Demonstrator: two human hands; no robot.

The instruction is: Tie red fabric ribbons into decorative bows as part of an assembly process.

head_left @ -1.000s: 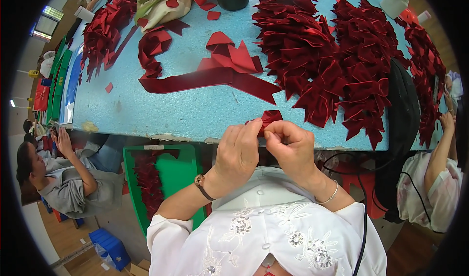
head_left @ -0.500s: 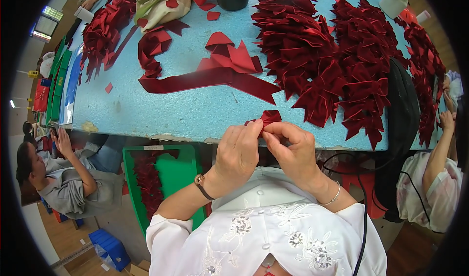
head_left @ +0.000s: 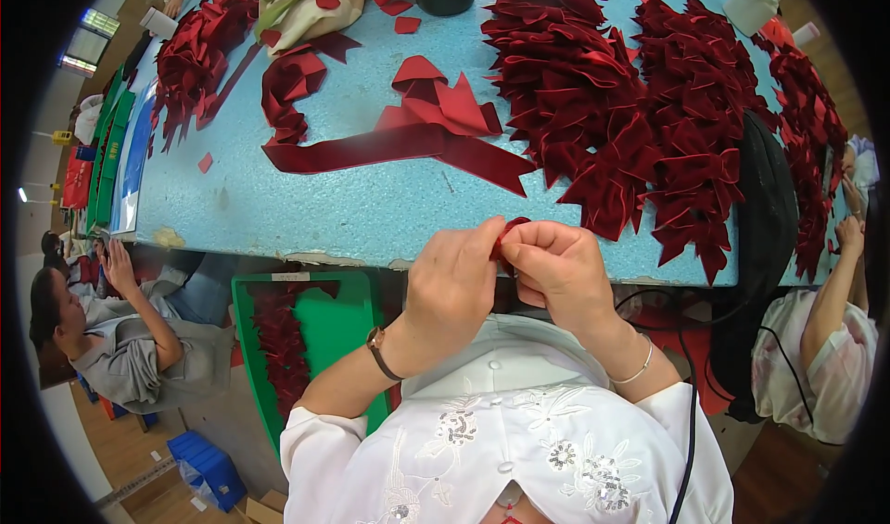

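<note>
Left hand [head_left: 450, 283] and right hand [head_left: 567, 269] pinched red ribbon [head_left: 511, 229] in fingers [head_left: 547, 234]; probably light, soft, easily creased, best held at the curl.

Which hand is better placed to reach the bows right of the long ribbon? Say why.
Probably the right hand: it is nearer those dark red bows, which lie just ahead of it. The left hand sits farther left. Both hold a small red piece.

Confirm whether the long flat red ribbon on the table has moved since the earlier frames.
No, no visible shift either way. The long flat red ribbon keeps the same place relative to the bow pile on its right.
</note>
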